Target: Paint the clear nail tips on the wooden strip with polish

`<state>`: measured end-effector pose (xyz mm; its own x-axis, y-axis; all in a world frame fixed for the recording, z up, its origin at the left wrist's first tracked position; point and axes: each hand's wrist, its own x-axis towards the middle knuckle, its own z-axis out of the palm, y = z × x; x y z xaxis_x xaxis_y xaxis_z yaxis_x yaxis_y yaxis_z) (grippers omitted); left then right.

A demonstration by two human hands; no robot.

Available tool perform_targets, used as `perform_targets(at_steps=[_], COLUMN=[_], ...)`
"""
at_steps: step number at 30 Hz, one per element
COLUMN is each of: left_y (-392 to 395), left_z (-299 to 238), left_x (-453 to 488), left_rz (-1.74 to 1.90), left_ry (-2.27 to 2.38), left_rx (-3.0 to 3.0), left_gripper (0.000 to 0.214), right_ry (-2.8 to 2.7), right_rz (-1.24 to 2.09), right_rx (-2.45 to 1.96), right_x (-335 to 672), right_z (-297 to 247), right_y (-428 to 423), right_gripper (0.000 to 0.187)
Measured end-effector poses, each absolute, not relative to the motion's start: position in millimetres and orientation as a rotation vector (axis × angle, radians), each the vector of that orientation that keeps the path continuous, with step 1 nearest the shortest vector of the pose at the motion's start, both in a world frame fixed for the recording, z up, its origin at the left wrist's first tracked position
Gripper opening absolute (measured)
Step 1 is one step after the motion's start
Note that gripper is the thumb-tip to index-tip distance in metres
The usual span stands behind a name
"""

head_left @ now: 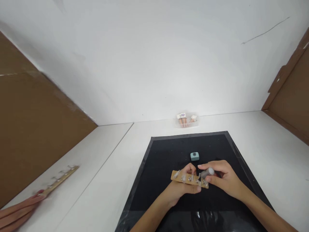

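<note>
Low over the black mat, my left hand (180,190) grips a tan strip (177,177) that carries a row of several small clear, nail-tip-like pieces on metallic mounts. Its thumb lies along the near edge. Beside it, my right hand (224,178) pinches a grey cylindrical brush cap (207,173) between thumb and fingers. The cap's thin dark end points down at the strip's right part; whether it touches a clear piece I cannot tell. Just beyond both hands, a small teal bottle (194,156) with a dark round opening on top stands on the mat.
A black mat (173,151) covers part of the white table (103,180). At the back, a clear tray (187,125) holds peach-coloured sticks with white tops. At left lies a second strip (60,180) with clear pieces, beside blurred reddish strands (21,211). Brown panels flank the table.
</note>
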<state>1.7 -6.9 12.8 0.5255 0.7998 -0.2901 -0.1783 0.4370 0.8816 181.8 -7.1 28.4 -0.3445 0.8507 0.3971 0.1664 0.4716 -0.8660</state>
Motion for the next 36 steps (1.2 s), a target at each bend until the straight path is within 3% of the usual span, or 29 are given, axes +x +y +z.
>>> perform_targets(at_steps=[16, 24, 31, 36], left_y=[-7, -5, -7, -10], left_z=[8, 10, 2, 5], left_x=[2, 4, 1, 0], left_rz=[0.705, 0.816, 0.926, 0.937], left_ry=[0.793, 0.76, 0.656, 0.66], left_rx=[0.912, 0.907, 0.908, 0.937], left_gripper=[0.052, 0.053, 0.051, 0.052], right_ry=[-1.544, -1.637, -1.657, -1.708], right_rz=[0.785, 0.782, 0.891, 0.895], right_rx=[-1.277, -1.282, -1.193, -1.18], right_x=[180, 184, 188, 193], right_z=[18, 1, 8, 26], right_y=[2, 12, 10, 3], right_gripper=[0.021, 0.024, 0.041, 0.034])
